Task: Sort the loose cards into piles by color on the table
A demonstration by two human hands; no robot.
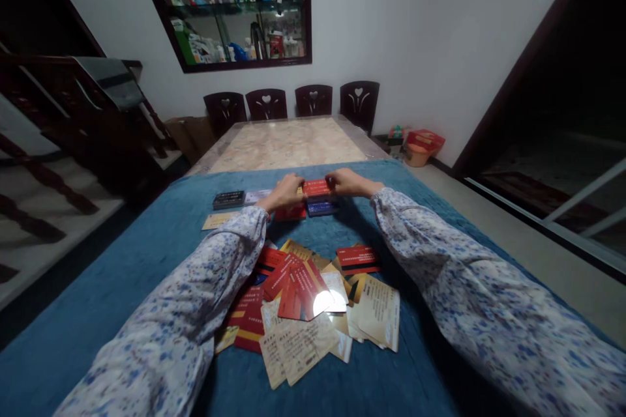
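Both hands are at the far row of card stacks on the blue cloth. My left hand (286,191) has its fingertips at the left edge of a small stack of red cards (317,187). At that stack's right edge are the curled fingers of my right hand (348,182), so the cards sit between the two hands. Just in front lies a dark blue card stack (321,208). Another red stack (291,213) shows partly beneath my left hand. Nearer to me spreads a loose pile of red, gold and cream cards (303,290), overlapping at many angles.
Left of my left hand lie a black card stack (229,199), pale purple cards (257,197) and a cream card (218,220). The blue cloth (122,280) covers the near part of the table (293,143). Several dark chairs (313,101) stand at the far end.
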